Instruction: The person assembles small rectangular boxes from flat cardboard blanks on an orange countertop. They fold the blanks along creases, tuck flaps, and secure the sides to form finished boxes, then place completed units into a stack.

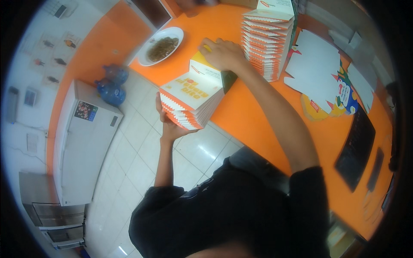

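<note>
A stack of nested paper food cartons [186, 90], white with orange zigzag edges and yellow lettering, is tilted at the table's near edge. My left hand [171, 127] supports it from below, thumb up along its left side and fingers wrapped under. Over the stack's far end, beside a yellow panel, my right hand [226, 53] has its fingers curled down; the fingertips are partly hidden. To the right of that hand stands a taller stack of the same cartons [264, 47] on the orange table [254, 112].
A white plate [180, 34] of brownish food lies at the far left of the table. Flat printed cardboard pieces [316, 64], a black keyboard [356, 146] and a dark slim bar [375, 169] lie rightward. Blue water jugs [112, 92] and a white chest freezer [88, 146] stand left.
</note>
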Demonstrator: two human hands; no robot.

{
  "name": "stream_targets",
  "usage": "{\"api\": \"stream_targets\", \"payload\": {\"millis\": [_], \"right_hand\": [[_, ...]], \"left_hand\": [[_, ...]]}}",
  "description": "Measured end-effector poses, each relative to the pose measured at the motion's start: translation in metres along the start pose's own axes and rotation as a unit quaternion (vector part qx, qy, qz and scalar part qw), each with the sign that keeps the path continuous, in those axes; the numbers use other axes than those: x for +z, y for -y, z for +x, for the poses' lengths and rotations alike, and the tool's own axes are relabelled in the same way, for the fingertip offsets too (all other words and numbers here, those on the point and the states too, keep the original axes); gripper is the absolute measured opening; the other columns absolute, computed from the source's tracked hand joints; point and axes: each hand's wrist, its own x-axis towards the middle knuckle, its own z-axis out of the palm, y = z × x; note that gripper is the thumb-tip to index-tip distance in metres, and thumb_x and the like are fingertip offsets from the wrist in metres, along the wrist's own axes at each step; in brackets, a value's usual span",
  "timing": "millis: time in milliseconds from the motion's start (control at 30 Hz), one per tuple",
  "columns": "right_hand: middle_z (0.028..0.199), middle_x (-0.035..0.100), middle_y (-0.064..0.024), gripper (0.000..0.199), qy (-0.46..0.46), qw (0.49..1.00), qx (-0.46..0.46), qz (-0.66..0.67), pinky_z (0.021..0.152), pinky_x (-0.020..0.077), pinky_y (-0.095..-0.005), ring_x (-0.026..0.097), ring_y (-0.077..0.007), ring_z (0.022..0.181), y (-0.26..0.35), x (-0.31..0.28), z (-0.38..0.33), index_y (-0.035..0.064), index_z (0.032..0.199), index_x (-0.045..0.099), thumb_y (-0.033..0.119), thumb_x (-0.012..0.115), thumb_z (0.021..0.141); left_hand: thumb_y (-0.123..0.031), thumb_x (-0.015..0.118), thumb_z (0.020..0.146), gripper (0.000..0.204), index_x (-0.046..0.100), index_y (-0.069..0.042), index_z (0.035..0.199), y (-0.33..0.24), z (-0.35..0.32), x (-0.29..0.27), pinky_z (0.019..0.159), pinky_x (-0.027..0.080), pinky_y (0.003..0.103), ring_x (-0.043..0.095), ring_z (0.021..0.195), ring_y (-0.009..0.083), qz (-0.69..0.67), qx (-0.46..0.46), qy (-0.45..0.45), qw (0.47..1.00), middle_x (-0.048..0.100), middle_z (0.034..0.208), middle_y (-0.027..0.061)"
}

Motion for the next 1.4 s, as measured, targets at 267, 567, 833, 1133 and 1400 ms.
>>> {"api": "stream_targets", "payload": {"millis": [267, 567, 833, 1133, 1400], "right_hand": [[0.118, 0.059, -0.0171, 0.046, -0.006, 0.999, -0.034, -0.018, 0.094, 0.0426, -0.0459, 0.056, -0.0332, 0.111, -0.004, 0.006, 0.004, 0.0252, 0.129, 0.048, 0.048, 0.027, 0.095], [0.119, 0.058, -0.0173, 0.049, 0.009, 0.998, -0.05, -0.025, 0.095, 0.0416, -0.0454, 0.055, -0.0344, 0.111, -0.002, -0.003, -0.008, 0.0281, 0.131, 0.048, 0.053, 0.027, 0.095], [0.123, 0.056, -0.0202, 0.046, 0.025, 0.998, -0.051, -0.021, 0.1, 0.0365, -0.0481, 0.054, -0.034, 0.114, 0.0, -0.003, -0.01, 0.0254, 0.13, 0.048, 0.046, 0.026, 0.096], [0.126, 0.053, -0.02, 0.046, 0.025, 0.997, -0.059, -0.039, 0.1, 0.0344, -0.0471, 0.053, -0.0327, 0.116, -0.002, 0.002, -0.009, 0.0243, 0.132, 0.046, 0.045, 0.025, 0.096], [0.126, 0.053, -0.0205, 0.045, 0.016, 0.995, -0.087, -0.055, 0.099, 0.0335, -0.0483, 0.053, -0.0329, 0.116, -0.007, 0.013, -0.003, 0.0227, 0.131, 0.047, 0.043, 0.026, 0.096]], "left_hand": [[-0.056, 0.09, 0.044, 0.131, 0.017, -0.02, 0.147, -0.036, 0.062, -0.011, 0.111, 0.028, 0.052, 0.022, 0.14, 0.0403, 0.027, 0.2, -0.082, 0.976, 0.017, 0.15, 0.0246], [-0.046, 0.095, 0.039, 0.087, 0.057, -0.005, 0.106, -0.073, 0.11, -0.021, 0.079, 0.053, 0.033, 0.064, 0.085, 0.0199, 0.03, 0.189, -0.011, 0.981, 0.064, 0.095, 0.0105], [-0.036, 0.096, 0.04, 0.056, 0.054, -0.011, 0.068, -0.087, 0.134, -0.03, 0.052, 0.04, 0.018, 0.056, 0.055, 0.0054, -0.01, 0.032, 0.1, 0.994, 0.06, 0.061, -0.0019], [-0.047, 0.091, 0.047, 0.074, 0.064, -0.007, 0.102, -0.094, 0.171, -0.038, 0.071, 0.054, 0.025, 0.069, 0.079, 0.0179, 0.005, -0.04, 0.283, 0.958, 0.07, 0.093, 0.0063], [-0.046, 0.091, 0.046, 0.071, 0.063, -0.006, 0.097, -0.079, 0.176, -0.028, 0.068, 0.051, 0.023, 0.065, 0.076, 0.0155, -0.059, -0.094, 0.348, 0.931, 0.068, 0.087, 0.0046]]}}
